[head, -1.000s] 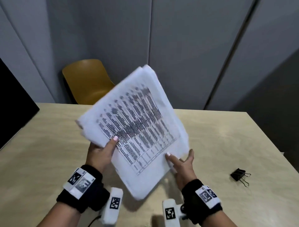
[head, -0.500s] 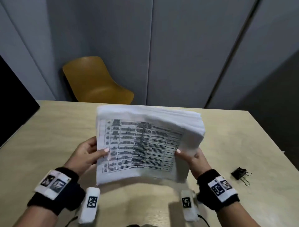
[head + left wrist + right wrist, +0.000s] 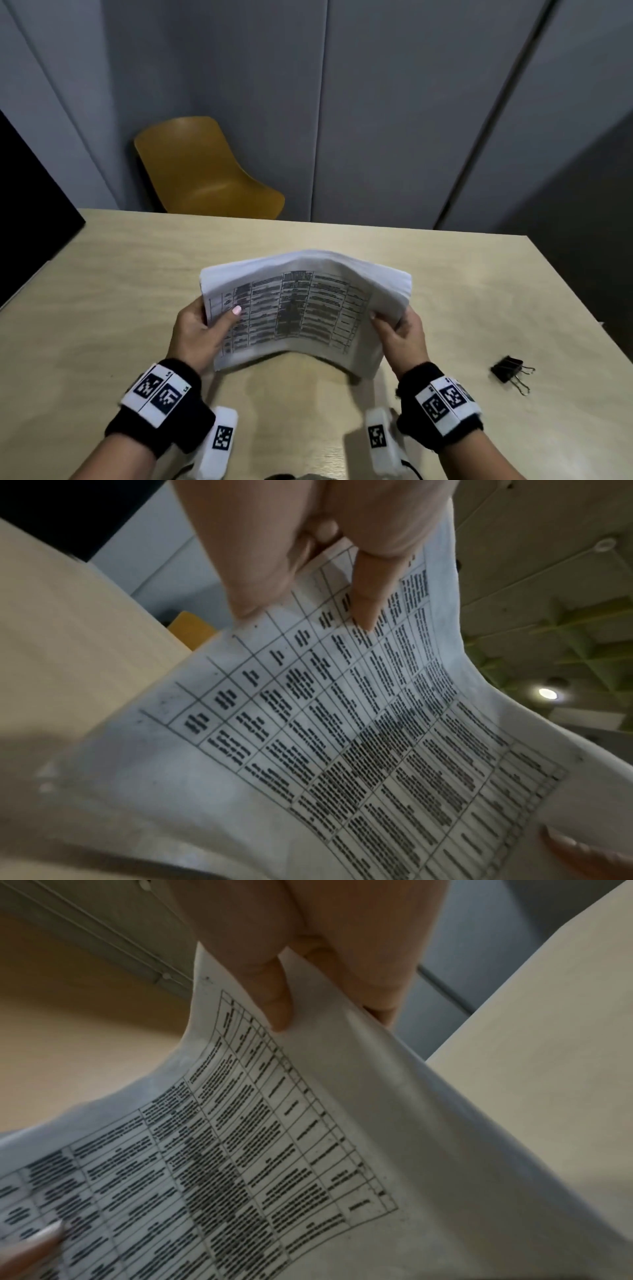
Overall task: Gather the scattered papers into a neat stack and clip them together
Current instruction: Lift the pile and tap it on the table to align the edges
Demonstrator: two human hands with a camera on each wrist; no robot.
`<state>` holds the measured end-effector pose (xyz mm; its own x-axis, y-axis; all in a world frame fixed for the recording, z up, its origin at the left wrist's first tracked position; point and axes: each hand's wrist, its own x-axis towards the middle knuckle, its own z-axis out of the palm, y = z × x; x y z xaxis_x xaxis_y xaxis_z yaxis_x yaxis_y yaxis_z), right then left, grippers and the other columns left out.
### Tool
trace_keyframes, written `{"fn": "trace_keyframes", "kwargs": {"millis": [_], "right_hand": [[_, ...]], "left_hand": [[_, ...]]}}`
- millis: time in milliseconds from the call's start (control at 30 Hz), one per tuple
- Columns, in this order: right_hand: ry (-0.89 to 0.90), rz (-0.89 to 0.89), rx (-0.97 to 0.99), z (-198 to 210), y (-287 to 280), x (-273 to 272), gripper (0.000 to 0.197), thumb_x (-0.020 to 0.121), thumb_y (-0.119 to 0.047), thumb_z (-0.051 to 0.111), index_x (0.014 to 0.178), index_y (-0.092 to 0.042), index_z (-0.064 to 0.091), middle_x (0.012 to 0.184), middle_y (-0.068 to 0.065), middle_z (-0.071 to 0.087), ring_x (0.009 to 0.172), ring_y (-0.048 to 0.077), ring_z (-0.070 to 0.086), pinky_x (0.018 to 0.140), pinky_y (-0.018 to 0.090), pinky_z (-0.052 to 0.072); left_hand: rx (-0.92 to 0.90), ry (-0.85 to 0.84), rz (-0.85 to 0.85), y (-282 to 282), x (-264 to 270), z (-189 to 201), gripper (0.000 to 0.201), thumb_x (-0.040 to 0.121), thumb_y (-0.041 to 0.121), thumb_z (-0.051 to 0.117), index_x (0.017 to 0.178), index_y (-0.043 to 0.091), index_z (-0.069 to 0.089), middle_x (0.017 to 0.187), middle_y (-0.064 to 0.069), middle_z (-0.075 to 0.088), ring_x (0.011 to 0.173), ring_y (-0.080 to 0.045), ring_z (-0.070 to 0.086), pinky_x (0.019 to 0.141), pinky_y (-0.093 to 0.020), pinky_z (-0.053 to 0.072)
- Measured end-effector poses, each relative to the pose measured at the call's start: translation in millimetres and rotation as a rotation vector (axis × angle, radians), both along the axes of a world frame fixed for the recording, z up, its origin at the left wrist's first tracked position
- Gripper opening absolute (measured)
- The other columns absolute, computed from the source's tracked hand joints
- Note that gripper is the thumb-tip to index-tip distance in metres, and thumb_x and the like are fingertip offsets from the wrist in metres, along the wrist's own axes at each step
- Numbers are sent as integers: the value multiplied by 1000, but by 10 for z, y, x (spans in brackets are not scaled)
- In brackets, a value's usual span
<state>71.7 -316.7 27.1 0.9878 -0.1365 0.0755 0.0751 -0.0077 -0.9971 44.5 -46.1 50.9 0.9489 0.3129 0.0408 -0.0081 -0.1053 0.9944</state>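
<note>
A stack of white papers (image 3: 301,308) with a printed table on top is held between both hands just above the wooden table (image 3: 102,308). The stack arches upward in the middle. My left hand (image 3: 202,329) grips its left edge, thumb on the top sheet. My right hand (image 3: 400,329) grips the right edge the same way. The left wrist view shows the thumb (image 3: 369,599) pressed on the papers (image 3: 342,737). In the right wrist view the thumb (image 3: 277,1001) pinches the papers (image 3: 274,1150). A black binder clip (image 3: 508,370) lies on the table to the right.
A yellow chair (image 3: 202,171) stands behind the table's far edge. A black panel (image 3: 30,198) borders the table at the left. Grey wall panels close off the back.
The stack has turned from a raised diagonal tilt to level, and has come down close to the table. Both hands shifted to its side edges, and it now bows upward.
</note>
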Motion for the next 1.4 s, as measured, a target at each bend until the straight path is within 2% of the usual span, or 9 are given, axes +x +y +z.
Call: {"fn": "trace_keyframes", "kwargs": {"millis": [167, 300, 367, 433, 767, 867, 1033, 1167, 1400], "right_hand": [[0, -16, 162, 232, 51, -67, 50, 59, -44, 73, 101, -23, 58, 95, -5, 67, 84, 2, 64, 73, 18, 51], [111, -229, 258, 429, 159, 71, 60, 58, -68, 56, 85, -15, 60, 82, 1, 60, 79, 18, 56, 73, 30, 44], [179, -320, 313, 481, 211, 144, 65, 70, -63, 58, 86, 0, 60, 100, 25, 58, 80, 9, 38, 79, 34, 45], [173, -379, 342, 499, 238, 179, 44, 79, -50, 61, 72, -7, 57, 86, -11, 33, 78, 11, 35, 73, 32, 43], [21, -393, 283, 357, 199, 131, 23, 71, -41, 58, 65, -19, 54, 67, -2, 51, 65, 14, 47, 66, 28, 40], [-64, -239, 235, 391, 168, 127, 48, 63, -60, 62, 93, -22, 58, 88, -4, 57, 81, 10, 55, 78, 26, 44], [-54, 15, -144, 188, -7, 45, 94, 63, -26, 78, 142, -22, 26, 136, -12, 39, 128, 6, 37, 104, 11, 32], [-11, -111, -123, 66, 34, 138, 38, 74, 8, 67, 98, -21, 60, 95, 1, 66, 94, 18, 63, 90, 40, 50], [-37, -24, -35, 91, -5, 50, 44, 70, 6, 70, 98, -25, 57, 94, -3, 66, 80, -2, 63, 80, 19, 52]], "left_hand": [[-182, -111, 10, 9, -3, 129, 38, 65, 43, 67, 97, 27, 55, 90, 4, 61, 83, -9, 61, 71, -21, 51], [-392, -44, 195, -137, 85, 240, 30, 88, 46, 52, 75, 20, 54, 58, 7, 62, 60, -11, 61, 53, -20, 51], [-405, -26, 294, -193, 144, 273, 32, 84, 46, 58, 65, 20, 55, 48, 10, 58, 55, -10, 59, 60, -23, 48], [-376, -25, 344, -204, 188, 268, 33, 83, 39, 63, 57, 20, 55, 41, 13, 54, 47, -4, 55, 63, -27, 42], [-320, -83, 317, -208, 141, 239, 28, 86, 38, 55, 70, 20, 70, 72, -5, 60, 67, -20, 56, 69, -35, 45], [-320, -123, 190, -205, 87, 269, 38, 79, 54, 55, 90, 20, 68, 84, -7, 64, 79, -22, 60, 72, -37, 49], [-161, -85, -27, -12, 39, 117, 48, 79, 7, 61, 123, 9, 44, 97, 5, 60, 80, 5, 63, 67, -9, 50], [-36, 11, -16, -24, 94, 30, 28, 87, 0, 56, 115, 2, 54, 85, 5, 68, 73, -3, 65, 83, -37, 55], [-95, -44, -27, 8, 110, 77, 46, 77, -13, 62, 114, 12, 51, 97, -2, 61, 70, 10, 61, 62, -5, 49]]}}
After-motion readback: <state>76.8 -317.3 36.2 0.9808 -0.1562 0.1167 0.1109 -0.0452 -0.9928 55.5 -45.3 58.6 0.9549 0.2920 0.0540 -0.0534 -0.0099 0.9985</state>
